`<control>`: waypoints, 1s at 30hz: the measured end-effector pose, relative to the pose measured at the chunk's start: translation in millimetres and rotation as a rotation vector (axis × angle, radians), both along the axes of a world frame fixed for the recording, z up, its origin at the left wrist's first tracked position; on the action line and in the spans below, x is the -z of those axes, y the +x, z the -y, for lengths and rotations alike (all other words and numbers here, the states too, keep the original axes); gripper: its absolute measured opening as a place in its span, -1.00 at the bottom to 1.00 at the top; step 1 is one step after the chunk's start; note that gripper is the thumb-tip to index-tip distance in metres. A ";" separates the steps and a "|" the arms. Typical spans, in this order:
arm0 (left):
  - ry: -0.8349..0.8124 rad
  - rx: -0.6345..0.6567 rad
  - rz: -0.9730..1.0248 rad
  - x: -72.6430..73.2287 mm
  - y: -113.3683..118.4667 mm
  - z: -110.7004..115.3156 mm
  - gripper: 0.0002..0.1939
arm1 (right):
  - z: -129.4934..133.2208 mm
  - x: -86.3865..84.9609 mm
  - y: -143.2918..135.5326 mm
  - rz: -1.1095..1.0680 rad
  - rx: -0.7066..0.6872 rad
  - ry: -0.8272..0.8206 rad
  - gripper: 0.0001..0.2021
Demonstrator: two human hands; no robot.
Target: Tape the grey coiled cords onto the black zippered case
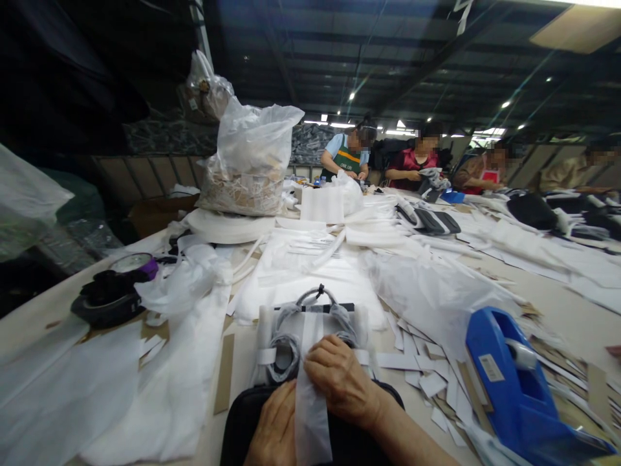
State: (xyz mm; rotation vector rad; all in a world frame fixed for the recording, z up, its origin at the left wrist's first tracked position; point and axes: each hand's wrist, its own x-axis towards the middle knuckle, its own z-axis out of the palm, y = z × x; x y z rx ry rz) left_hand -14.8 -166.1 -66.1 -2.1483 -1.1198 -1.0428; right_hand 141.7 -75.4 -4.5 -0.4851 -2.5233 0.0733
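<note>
A black padded bag [245, 414] lies in front of me at the table's near edge. Above it, grey wrapped cords or handles [286, 356] are coiled, and white foam wrapping [264, 323] surrounds them. Down the middle runs a translucent white foam strip [310, 414]. My right hand [337, 375] has its fingers curled on the strip at the bag's upper edge. My left hand [275, 424] lies flat on the bag, fingertips at the strip's left edge; the strip hides part of them.
At the right stands a blue tape dispenser [504, 369] among paper scraps [436, 382]. White sheets [169, 388] cover the left side, near a black roll [107, 301]. A bulging plastic sack [252, 162] stands farther back. Several people work beyond the table.
</note>
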 end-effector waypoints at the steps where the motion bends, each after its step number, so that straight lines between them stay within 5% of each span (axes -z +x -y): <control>1: -0.001 -0.004 -0.013 0.5 -0.8 0.3 -0.69 | 2.2 -0.6 1.3 0.038 -0.001 -0.011 -0.88; 17: -0.149 -0.114 0.247 1.3 11.0 8.5 -0.74 | 30.9 -6.5 10.4 0.069 -0.008 0.002 -0.79; 30: -0.144 0.018 0.035 -15.4 8.6 3.4 -0.45 | 40.8 0.6 16.9 0.002 -0.014 0.047 -0.59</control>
